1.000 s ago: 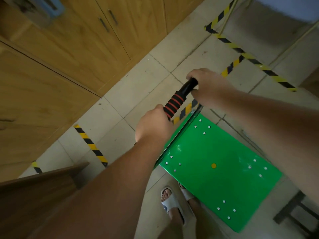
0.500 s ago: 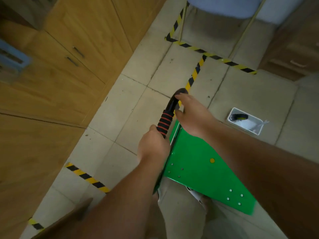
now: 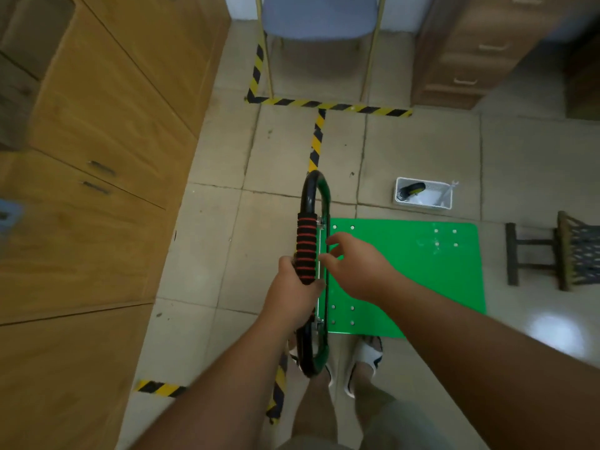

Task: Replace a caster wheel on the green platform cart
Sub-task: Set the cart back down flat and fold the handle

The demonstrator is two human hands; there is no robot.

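Two grips: left grip (image 3: pixel 292 297) clamped round the handle (image 3: pixel 306 241), right grip (image 3: pixel 360 271) loose-fingered just beside it. The cart (image 3: pixel 406 271) stood on the floor, a caster (image 3: pixel 412 190) in the tray (image 3: pixel 422 206) beyond. Positioning seemed underway; overturning the cart probably came next.

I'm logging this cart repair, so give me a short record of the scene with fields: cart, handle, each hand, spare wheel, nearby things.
cart: green platform cart, deck facing up on the tiled floor; its wheels are hidden
handle: black handle with a red-ringed foam grip, along the deck's left edge
left hand: left hand grips the near end of the foam grip
right hand: right hand holds nothing, fingers spread over the deck beside the handle
spare wheel: caster wheel lies in a white tray on the floor beyond the cart
nearby: stool to the right, wooden cabinets to the left
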